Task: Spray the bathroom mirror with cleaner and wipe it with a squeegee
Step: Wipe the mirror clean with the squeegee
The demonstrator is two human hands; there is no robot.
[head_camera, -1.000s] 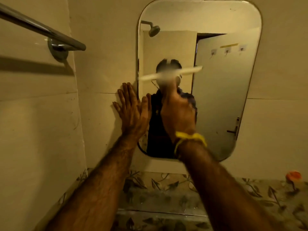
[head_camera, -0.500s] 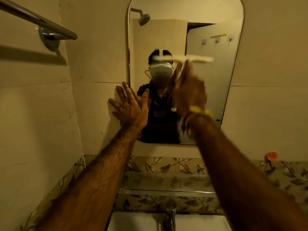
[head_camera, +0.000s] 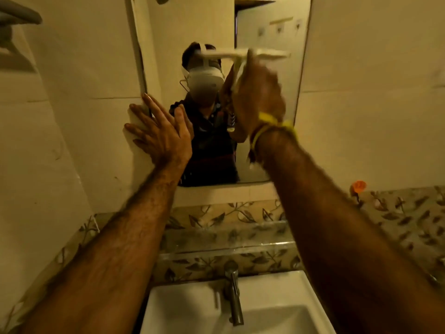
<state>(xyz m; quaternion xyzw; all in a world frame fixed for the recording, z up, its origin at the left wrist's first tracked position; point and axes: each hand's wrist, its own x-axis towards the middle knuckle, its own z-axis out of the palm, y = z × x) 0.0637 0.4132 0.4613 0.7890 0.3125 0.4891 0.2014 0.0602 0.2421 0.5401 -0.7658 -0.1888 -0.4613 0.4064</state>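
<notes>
The wall mirror hangs above the basin and reflects a person wearing a headset. My right hand grips the handle of a white squeegee, whose blade lies level against the glass in the mirror's right half. A yellow band circles that wrist. My left hand is spread flat, fingers apart, pressed on the mirror's left edge and the wall tile beside it. No spray bottle is in view.
A white basin with a metal tap sits below. A leaf-patterned tiled ledge runs under the mirror. An orange object rests at the right on the ledge. A metal towel bar juts out at upper left.
The squeegee has shifted rightward across the glass, from in front of the reflected head to the right half. The view has tipped down, bringing the basin into sight. My left hand stays put.
</notes>
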